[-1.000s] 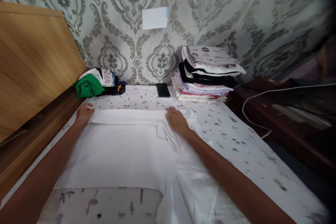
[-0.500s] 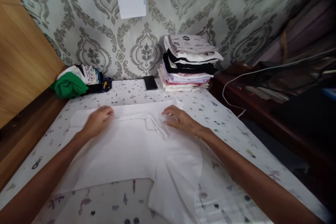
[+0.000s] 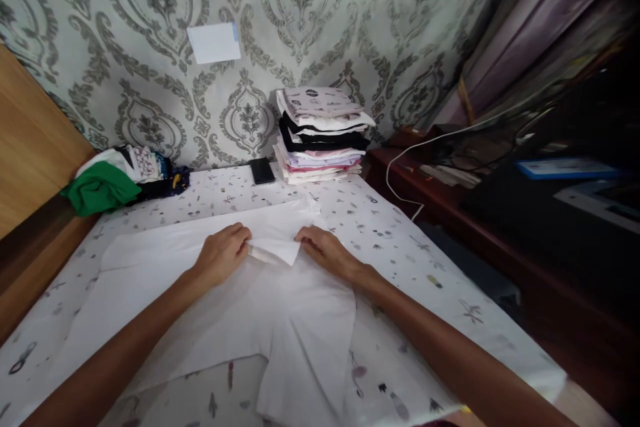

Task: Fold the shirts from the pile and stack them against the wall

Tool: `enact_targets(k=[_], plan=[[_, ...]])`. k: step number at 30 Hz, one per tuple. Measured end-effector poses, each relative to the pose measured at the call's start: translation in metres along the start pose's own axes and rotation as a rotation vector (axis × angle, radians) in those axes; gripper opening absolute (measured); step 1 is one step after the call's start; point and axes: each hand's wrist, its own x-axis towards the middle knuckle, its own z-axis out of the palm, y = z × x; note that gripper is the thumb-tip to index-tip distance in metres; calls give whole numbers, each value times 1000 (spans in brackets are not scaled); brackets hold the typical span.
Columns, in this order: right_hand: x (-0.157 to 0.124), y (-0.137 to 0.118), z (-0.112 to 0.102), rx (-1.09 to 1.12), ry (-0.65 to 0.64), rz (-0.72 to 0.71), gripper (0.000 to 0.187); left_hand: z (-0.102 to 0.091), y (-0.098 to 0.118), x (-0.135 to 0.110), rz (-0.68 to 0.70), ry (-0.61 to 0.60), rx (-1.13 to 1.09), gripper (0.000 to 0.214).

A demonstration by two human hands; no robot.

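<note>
White fabric garment point(image 3: 240, 320): left hand point(image 3: 223, 255) and right hand point(image 3: 327, 252) pinched its raised flap point(image 3: 279, 250); even tension probably limited creasing.

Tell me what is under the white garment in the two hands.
Beneath the white garment is the patterned sheet, visible beyond the garment's edges. The part directly below is covered, so whether anything else lies there cannot be told.

We see a white card point(image 3: 215, 43) on the patterned wall point(image 3: 300, 33), a flat black object point(image 3: 263, 171), and a pale cable point(image 3: 436, 138).
</note>
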Motion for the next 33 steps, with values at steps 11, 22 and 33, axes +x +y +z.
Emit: enact_targets(k=[11, 22, 33], plan=[[32, 8, -19, -95, 17, 81, 29, -15, -1, 6, 155, -78, -110, 18], [86, 83, 32, -528, 28, 204, 58, 58, 13, 58, 72, -42, -71, 59], [85, 88, 29, -648, -40, 299, 66, 28, -71, -7, -499, -152, 6, 89]])
